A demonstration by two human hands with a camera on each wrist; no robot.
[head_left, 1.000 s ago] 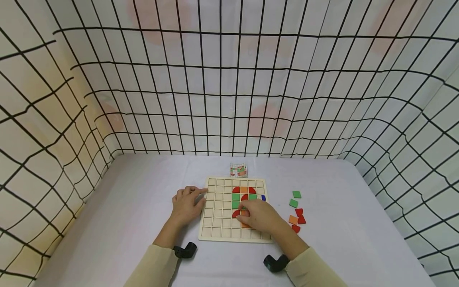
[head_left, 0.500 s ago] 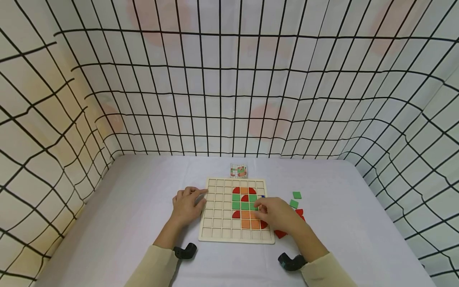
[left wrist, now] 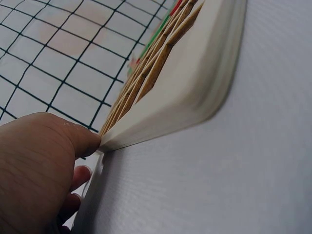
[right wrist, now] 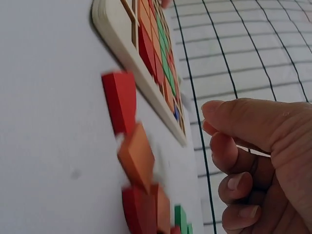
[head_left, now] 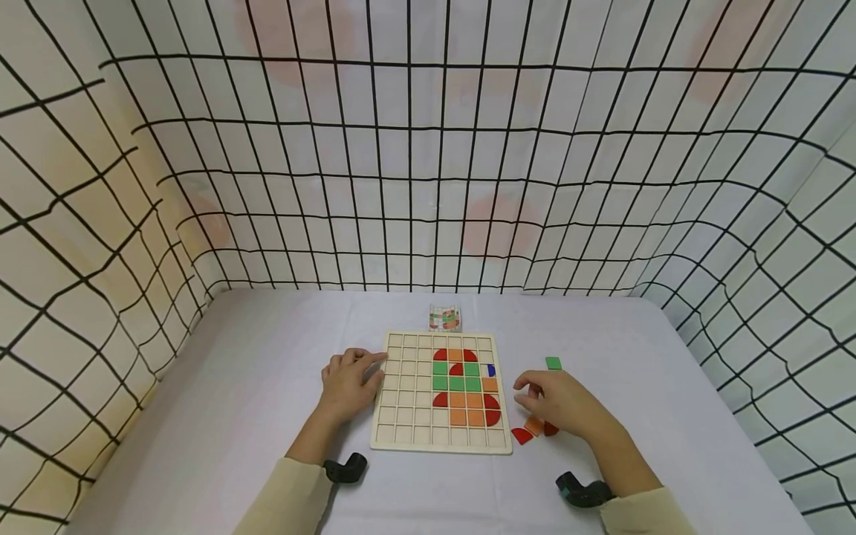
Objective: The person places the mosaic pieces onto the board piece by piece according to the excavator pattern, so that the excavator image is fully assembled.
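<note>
A pale wooden grid board (head_left: 408, 432) lies on the table, with red, orange, green and blue tiles in its right half. My left hand (head_left: 351, 380) touches the board's left edge; in the left wrist view its thumb tip presses the rim. Off the board's right side hovers my right hand (head_left: 558, 401), fingers loosely bent, thumb and index apart in the head view and nothing visible held. Close below it are a loose red tile (head_left: 522, 436) and an orange tile (head_left: 533, 425). The hand partly covers another red tile (head_left: 550, 429) and hides other pieces.
A small printed card (head_left: 444, 317) with a coloured pattern stands behind the board. A loose green tile (head_left: 553, 362) lies beyond the right hand. Black grid netting (head_left: 428, 178) over white cloth encloses the table's back and sides.
My right hand has moved right, off the board and over the loose tiles. An orange tile at the board's right side, previously covered by the hand, now shows. The left hand stays put.
</note>
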